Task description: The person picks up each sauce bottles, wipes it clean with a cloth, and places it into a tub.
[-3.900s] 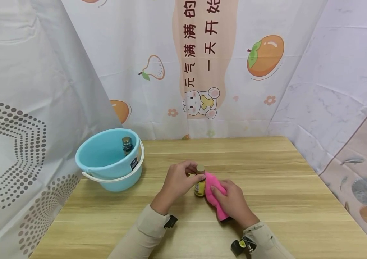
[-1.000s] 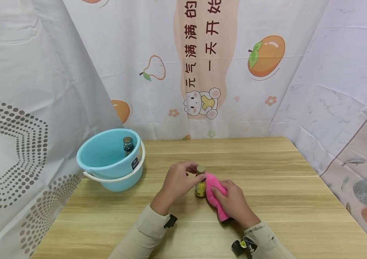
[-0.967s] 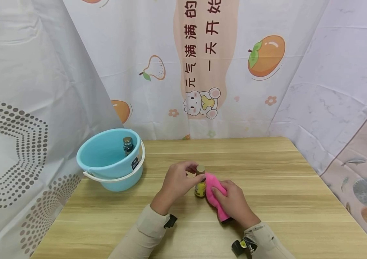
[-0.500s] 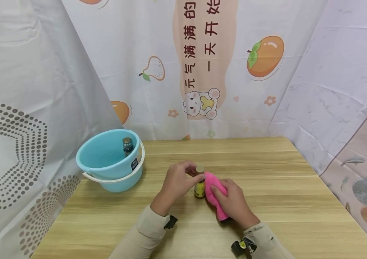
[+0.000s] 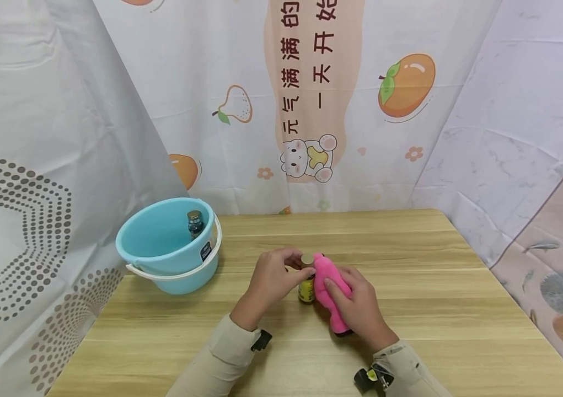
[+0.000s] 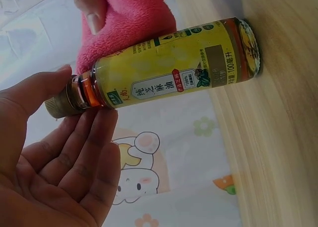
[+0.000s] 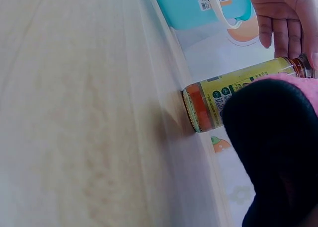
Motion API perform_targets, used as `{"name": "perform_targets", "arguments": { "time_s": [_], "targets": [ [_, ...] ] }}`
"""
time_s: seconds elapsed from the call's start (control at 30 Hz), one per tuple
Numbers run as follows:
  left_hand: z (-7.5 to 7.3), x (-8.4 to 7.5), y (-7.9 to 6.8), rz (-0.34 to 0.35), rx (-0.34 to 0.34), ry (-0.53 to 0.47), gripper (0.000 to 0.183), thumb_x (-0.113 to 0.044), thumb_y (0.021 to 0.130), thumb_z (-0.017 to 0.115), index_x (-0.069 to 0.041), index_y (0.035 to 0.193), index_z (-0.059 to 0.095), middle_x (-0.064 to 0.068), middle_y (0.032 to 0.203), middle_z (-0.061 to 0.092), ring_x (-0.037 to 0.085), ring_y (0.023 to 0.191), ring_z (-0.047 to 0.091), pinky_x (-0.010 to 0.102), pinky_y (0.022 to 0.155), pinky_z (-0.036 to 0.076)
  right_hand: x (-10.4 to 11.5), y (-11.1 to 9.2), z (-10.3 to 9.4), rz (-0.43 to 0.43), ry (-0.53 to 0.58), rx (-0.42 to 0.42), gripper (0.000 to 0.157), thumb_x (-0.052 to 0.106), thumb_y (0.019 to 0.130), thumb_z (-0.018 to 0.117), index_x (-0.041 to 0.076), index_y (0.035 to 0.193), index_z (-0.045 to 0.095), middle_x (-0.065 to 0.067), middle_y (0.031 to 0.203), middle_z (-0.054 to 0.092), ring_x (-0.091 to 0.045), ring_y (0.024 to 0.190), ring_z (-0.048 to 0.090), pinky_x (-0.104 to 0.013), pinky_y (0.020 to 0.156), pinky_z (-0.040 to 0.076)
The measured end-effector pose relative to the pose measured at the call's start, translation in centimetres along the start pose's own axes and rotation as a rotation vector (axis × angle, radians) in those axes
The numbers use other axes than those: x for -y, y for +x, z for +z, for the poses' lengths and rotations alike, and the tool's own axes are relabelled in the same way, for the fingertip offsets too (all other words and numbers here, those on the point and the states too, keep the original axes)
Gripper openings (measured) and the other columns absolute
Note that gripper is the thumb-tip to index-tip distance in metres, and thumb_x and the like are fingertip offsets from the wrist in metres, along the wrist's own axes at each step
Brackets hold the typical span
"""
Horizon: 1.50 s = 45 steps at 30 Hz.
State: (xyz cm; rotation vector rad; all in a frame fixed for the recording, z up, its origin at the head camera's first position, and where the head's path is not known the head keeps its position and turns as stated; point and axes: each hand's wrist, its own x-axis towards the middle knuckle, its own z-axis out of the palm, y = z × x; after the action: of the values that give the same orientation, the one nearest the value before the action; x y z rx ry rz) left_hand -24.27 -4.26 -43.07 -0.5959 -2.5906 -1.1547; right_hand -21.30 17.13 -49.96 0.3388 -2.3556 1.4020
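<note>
A small glass bottle of sesame oil (image 5: pixel 306 291) with a yellow label stands on the wooden table in the head view. My left hand (image 5: pixel 272 275) pinches it at the neck, just under the gold cap (image 6: pixel 62 105), thumb on one side and fingers on the other. My right hand (image 5: pixel 360 306) grips a fluffy pink cloth (image 5: pixel 327 275) and presses it along the right side of the bottle. In the right wrist view, a black part (image 7: pixel 273 132) of the cloth hides some of the label. The left wrist view shows the bottle's base at the tabletop.
A light blue bucket (image 5: pixel 177 284) with a white handle (image 5: pixel 219 234) stands at the table's back left. Inside it, a dark capped bottle (image 5: pixel 194 223) leans near the right wall. Printed curtains (image 5: pixel 241 182) hang behind and beside the wooden table (image 5: pixel 440 309).
My right hand has shifted the pink cloth up along the bottle, and its top edge now reaches about cap height. The left hand keeps its pinch, and the bottle stays in place.
</note>
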Motion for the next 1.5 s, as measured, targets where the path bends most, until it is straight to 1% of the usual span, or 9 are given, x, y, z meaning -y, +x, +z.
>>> {"name": "perform_targets", "arguments": {
  "time_s": [0.23, 0.6, 0.8, 0.93, 1.1, 1.17, 1.27, 1.4, 1.5],
  "targets": [
    [-0.09, -0.14, -0.01, -0.013, 0.006, 0.002, 0.024, -0.035, 0.087, 0.086, -0.019, 0.102, 0.078, -0.008, 0.089, 0.078, 0.009, 0.086, 0.075, 0.029, 0.071, 0.057, -0.08, 0.05, 0.00, 0.044, -0.047, 0.046, 0.028, 0.036, 0.098, 0.073, 0.014, 0.114, 0.079, 0.000, 0.119, 0.070, -0.016, 0.103, 0.068, -0.030, 0.080, 0.060],
    [-0.09, 0.00, 0.00, -0.015, 0.008, 0.005, 0.029, -0.035, 0.087, 0.085, -0.015, 0.106, 0.078, -0.007, 0.090, 0.079, 0.010, 0.085, 0.075, 0.029, 0.071, 0.058, -0.42, 0.03, 0.11, 0.192, -0.140, 0.163, 0.031, 0.037, 0.099, 0.072, 0.013, 0.118, 0.078, -0.006, 0.119, 0.070, -0.023, 0.109, 0.068, -0.040, 0.088, 0.058],
    [-0.09, 0.03, 0.04, -0.010, 0.017, -0.024, 0.026, -0.033, 0.088, 0.085, -0.016, 0.106, 0.078, -0.007, 0.092, 0.078, 0.008, 0.085, 0.073, 0.032, 0.074, 0.060, -0.74, 0.06, 0.12, 0.214, -0.192, 0.207, 0.034, 0.036, 0.099, 0.071, 0.011, 0.121, 0.076, -0.008, 0.121, 0.070, -0.025, 0.111, 0.067, -0.046, 0.092, 0.058],
    [-0.12, -0.01, 0.04, -0.019, 0.026, -0.035, 0.026, -0.034, 0.088, 0.084, -0.018, 0.107, 0.078, -0.008, 0.094, 0.078, 0.009, 0.088, 0.073, 0.031, 0.073, 0.060, -0.82, 0.02, 0.16, 0.221, -0.207, 0.208, 0.035, 0.036, 0.098, 0.072, 0.010, 0.121, 0.076, -0.009, 0.122, 0.069, -0.026, 0.113, 0.067, -0.047, 0.093, 0.057],
    [-0.09, -0.20, 0.03, -0.038, -0.025, -0.008, 0.037, -0.041, 0.084, 0.087, -0.016, 0.108, 0.075, -0.009, 0.093, 0.073, 0.009, 0.087, 0.071, 0.028, 0.073, 0.057, -0.75, 0.04, 0.17, 0.221, -0.206, 0.205, 0.034, 0.035, 0.098, 0.072, 0.010, 0.120, 0.076, -0.009, 0.122, 0.068, -0.026, 0.112, 0.067, -0.047, 0.093, 0.058],
    [-0.05, -0.26, 0.06, -0.025, -0.041, -0.017, 0.038, -0.042, 0.083, 0.088, -0.015, 0.106, 0.075, -0.009, 0.090, 0.072, 0.008, 0.085, 0.070, 0.027, 0.071, 0.057, -0.69, 0.05, 0.15, 0.220, -0.205, 0.204, 0.034, 0.035, 0.098, 0.072, 0.009, 0.120, 0.076, -0.009, 0.122, 0.068, -0.026, 0.112, 0.067, -0.047, 0.092, 0.058],
    [0.05, -0.24, 0.08, -0.012, -0.040, -0.032, 0.034, -0.041, 0.083, 0.088, -0.015, 0.102, 0.076, -0.011, 0.087, 0.073, 0.006, 0.081, 0.070, 0.025, 0.068, 0.055, -0.67, 0.04, 0.17, 0.219, -0.200, 0.200, 0.034, 0.035, 0.098, 0.072, 0.009, 0.121, 0.076, -0.009, 0.122, 0.068, -0.025, 0.111, 0.067, -0.045, 0.091, 0.058],
    [0.18, -0.09, 0.09, 0.001, -0.032, -0.029, 0.025, -0.037, 0.085, 0.087, -0.019, 0.098, 0.076, -0.012, 0.086, 0.076, 0.004, 0.080, 0.072, 0.024, 0.066, 0.055, -0.65, -0.01, 0.16, 0.201, -0.178, 0.176, 0.033, 0.036, 0.098, 0.072, 0.011, 0.119, 0.076, -0.007, 0.120, 0.068, -0.023, 0.107, 0.067, -0.040, 0.087, 0.058],
    [0.26, -0.02, 0.11, 0.012, -0.030, -0.033, 0.022, -0.033, 0.086, 0.086, -0.018, 0.099, 0.077, -0.008, 0.089, 0.078, 0.006, 0.081, 0.073, 0.029, 0.070, 0.060, -0.41, -0.08, 0.03, 0.166, -0.137, 0.139, 0.032, 0.037, 0.099, 0.071, 0.013, 0.119, 0.076, -0.003, 0.118, 0.069, -0.019, 0.102, 0.067, -0.034, 0.082, 0.058]
  ]
}}
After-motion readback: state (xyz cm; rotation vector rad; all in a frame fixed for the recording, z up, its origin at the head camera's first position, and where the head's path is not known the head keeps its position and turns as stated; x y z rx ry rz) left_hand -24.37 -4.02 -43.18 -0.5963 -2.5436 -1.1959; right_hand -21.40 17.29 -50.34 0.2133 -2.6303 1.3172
